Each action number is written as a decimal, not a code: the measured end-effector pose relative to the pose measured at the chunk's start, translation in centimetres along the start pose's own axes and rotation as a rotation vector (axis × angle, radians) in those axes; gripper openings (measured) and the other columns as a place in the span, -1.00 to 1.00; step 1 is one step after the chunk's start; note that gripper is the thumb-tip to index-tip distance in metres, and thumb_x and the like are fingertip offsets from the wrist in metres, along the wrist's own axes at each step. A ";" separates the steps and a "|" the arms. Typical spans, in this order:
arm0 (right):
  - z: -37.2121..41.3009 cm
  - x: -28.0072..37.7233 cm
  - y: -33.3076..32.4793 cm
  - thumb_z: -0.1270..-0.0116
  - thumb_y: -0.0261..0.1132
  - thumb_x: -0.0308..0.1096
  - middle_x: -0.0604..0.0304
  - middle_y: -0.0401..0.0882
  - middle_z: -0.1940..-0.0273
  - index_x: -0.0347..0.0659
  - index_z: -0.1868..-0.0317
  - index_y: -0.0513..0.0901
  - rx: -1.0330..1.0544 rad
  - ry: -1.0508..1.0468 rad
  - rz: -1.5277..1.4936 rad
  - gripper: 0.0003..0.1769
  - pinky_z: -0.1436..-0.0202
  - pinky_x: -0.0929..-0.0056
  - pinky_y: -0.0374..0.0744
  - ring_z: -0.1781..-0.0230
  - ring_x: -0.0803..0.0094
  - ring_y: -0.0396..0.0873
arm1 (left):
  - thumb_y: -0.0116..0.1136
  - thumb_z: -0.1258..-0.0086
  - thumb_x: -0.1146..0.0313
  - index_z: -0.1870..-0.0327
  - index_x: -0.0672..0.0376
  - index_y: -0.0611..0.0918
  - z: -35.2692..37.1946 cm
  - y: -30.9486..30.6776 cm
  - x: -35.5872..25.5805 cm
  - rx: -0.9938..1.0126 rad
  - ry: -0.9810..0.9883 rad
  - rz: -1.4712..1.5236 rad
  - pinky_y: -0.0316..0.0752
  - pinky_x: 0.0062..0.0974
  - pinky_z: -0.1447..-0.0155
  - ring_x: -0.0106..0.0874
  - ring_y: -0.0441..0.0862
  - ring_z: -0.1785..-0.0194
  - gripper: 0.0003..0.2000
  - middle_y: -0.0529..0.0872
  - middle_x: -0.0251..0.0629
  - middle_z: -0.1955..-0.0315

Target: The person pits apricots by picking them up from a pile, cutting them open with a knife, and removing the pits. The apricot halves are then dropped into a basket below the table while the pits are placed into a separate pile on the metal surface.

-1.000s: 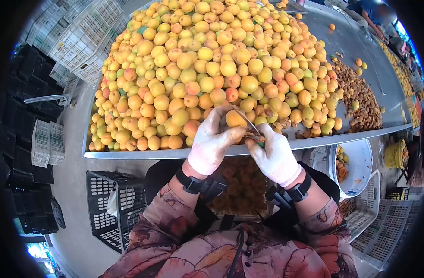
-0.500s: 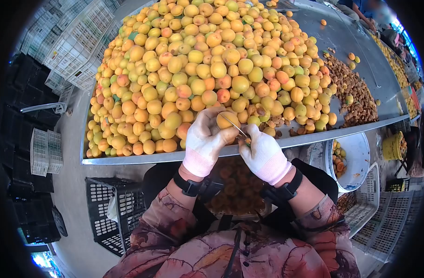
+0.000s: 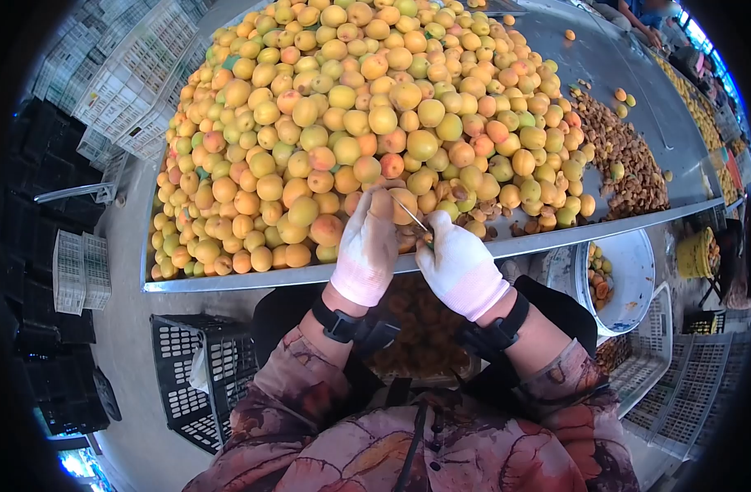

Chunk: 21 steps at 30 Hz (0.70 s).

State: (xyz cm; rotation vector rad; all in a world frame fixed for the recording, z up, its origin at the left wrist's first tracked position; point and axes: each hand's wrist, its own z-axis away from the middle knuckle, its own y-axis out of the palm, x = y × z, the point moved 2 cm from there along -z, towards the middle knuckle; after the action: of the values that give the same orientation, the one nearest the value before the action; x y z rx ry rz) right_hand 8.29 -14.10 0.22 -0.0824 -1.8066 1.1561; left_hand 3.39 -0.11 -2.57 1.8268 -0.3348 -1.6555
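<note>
A large heap of yellow-orange apricots (image 3: 310, 107) lies on a metal table (image 3: 310, 281). At its front edge, my left hand (image 3: 367, 250), in a white and pink glove, is turned side-on with its fingers close together; what they hold, if anything, is hidden. My right hand (image 3: 461, 264), gloved alike, is closed around the handle of a thin knife (image 3: 408, 215). The blade points up and left, beside my left fingertips and in front of an apricot. Split fruit pieces lie just beyond my right hand.
Brown pits (image 3: 625, 160) are piled at the table's right. A white bucket (image 3: 634, 287) with fruit stands at right, a black crate (image 3: 178, 369) at lower left. Pale crates (image 3: 137, 74) are stacked at upper left. Another person's hand (image 3: 654, 38) shows at top right.
My left hand has turned side-on, and the apricot seen in its fingers before no longer shows clearly there. The knife in my right hand has shifted slightly left and up.
</note>
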 end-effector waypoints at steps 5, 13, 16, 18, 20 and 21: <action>0.0 -0.4 0.0 -0.32 0.21 -0.37 -0.19 0.62 0.42 -0.34 0.05 0.45 -0.045 -0.050 -0.037 -0.73 0.28 0.00 0.61 0.37 -0.12 0.65 | 0.02 -0.61 0.26 -0.25 0.24 0.49 1.0 1.1 -2.4 0.014 0.094 -0.546 0.50 -0.44 -0.13 -0.44 0.56 -0.11 -0.67 0.61 -0.28 -0.02; 0.2 -0.5 -0.1 -0.32 0.18 -0.37 -0.18 0.63 0.41 -0.36 0.13 0.42 -0.011 -0.005 -0.069 -0.77 0.28 0.01 0.59 0.36 -0.18 0.64 | -0.03 -0.63 0.22 -0.38 0.27 0.37 0.3 -0.4 0.4 -0.032 0.094 -0.257 0.45 -0.48 -0.21 -0.45 0.53 -0.08 -0.57 0.58 -0.26 -0.11; -0.2 -0.2 1.1 -0.36 0.18 -0.34 -0.18 0.63 0.40 -0.36 0.11 0.42 -0.062 -0.040 -0.121 -0.75 0.28 0.01 0.59 0.35 -0.18 0.64 | -0.02 -0.63 0.11 -0.36 0.29 0.40 0.1 -0.1 -0.5 -0.140 0.065 -0.382 0.42 -0.50 -0.20 -0.47 0.54 -0.07 -0.52 0.60 -0.25 -0.10; -0.1 0.3 0.1 -0.39 0.18 -0.34 -0.15 0.64 0.41 -0.35 0.10 0.43 0.021 0.018 -0.102 -0.76 0.28 0.02 0.60 0.33 -0.17 0.65 | -0.03 -0.63 0.04 -0.36 0.25 0.43 -0.4 -4.8 1.2 -0.173 0.193 -0.356 0.41 -0.41 -0.27 -0.40 0.55 -0.17 -0.50 0.62 -0.21 -0.15; 0.2 0.1 0.5 -0.39 0.18 -0.34 -0.12 0.65 0.42 -0.34 0.10 0.44 0.037 0.010 -0.064 -0.77 0.29 0.02 0.60 0.34 -0.16 0.66 | -0.08 -0.64 -0.01 -0.41 0.22 0.41 -2.2 -7.1 0.7 -0.124 -0.085 0.305 0.36 -0.28 -0.36 -0.29 0.50 -0.30 -0.46 0.57 -0.14 -0.25; 0.4 -0.3 1.2 -0.38 0.18 -0.35 -0.13 0.65 0.41 -0.34 0.09 0.43 0.054 0.025 -0.062 -0.77 0.28 0.02 0.60 0.33 -0.16 0.66 | -0.15 -0.63 -0.13 -0.47 0.20 0.33 -1.7 -3.1 -1.6 -0.433 0.082 0.145 0.20 -0.25 -0.50 -0.26 0.39 -0.39 -0.37 0.46 -0.08 -0.37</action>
State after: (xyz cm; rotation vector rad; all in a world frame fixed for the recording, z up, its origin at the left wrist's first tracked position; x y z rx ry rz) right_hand 7.67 -13.87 -0.95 -0.0088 -1.7431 1.1547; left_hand 4.03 3.71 -3.19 1.5021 -0.0622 -1.4179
